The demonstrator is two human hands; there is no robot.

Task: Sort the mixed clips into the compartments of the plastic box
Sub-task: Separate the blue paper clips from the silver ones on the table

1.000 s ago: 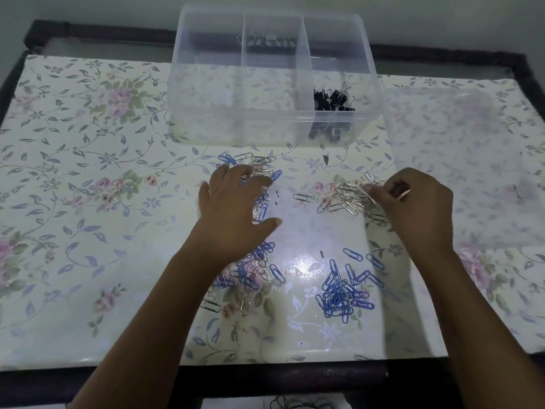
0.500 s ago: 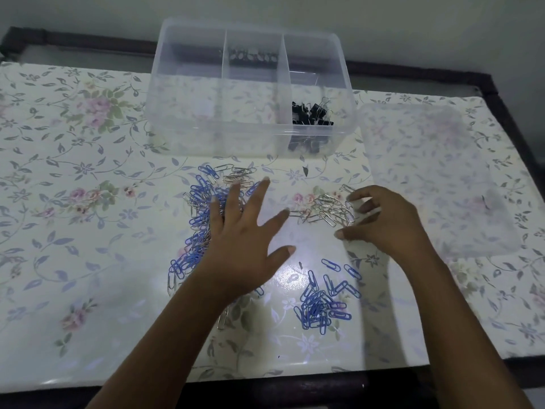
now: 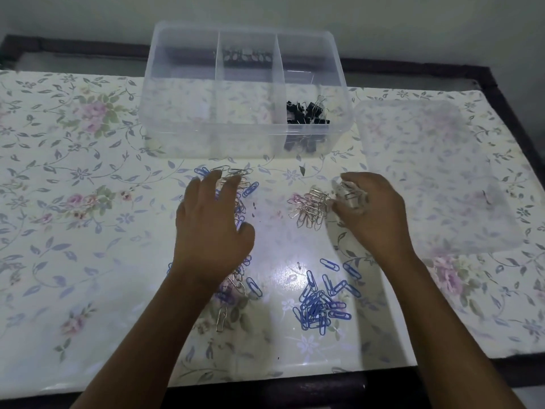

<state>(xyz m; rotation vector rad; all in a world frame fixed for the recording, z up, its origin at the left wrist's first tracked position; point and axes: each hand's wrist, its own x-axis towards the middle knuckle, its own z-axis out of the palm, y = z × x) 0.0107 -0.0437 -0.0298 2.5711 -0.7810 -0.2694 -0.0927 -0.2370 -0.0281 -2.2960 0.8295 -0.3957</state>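
- Three heaps of paper clips are seen on the counter [image 3: 88, 261] in front of the plastic box [image 3: 182, 134]: a mixed heap [image 3: 236, 178] under the left hand [image 3: 211, 231], a silver heap [image 3: 311, 206] beside the right hand [image 3: 374, 214], and a blue heap [image 3: 318, 305] nearer the person.
- Half a second ago the left grip was fanned wide over the mixed heap; now the fingers are drawn closer, laid flat and spread on the clips, nothing pinched.
- The right grip, earlier open beside the silver heap, is now curled round a few silver clips; blur hides how firmly.
- Pre-sorting by colour is judged to be under way; only black binder clips [image 3: 306, 113] lie in the right compartment, with more dark clips [image 3: 244, 56] at the back of the middle one.
- The clear lid [image 3: 427, 172] rests to the right.
- No brand, label or writing can be read.
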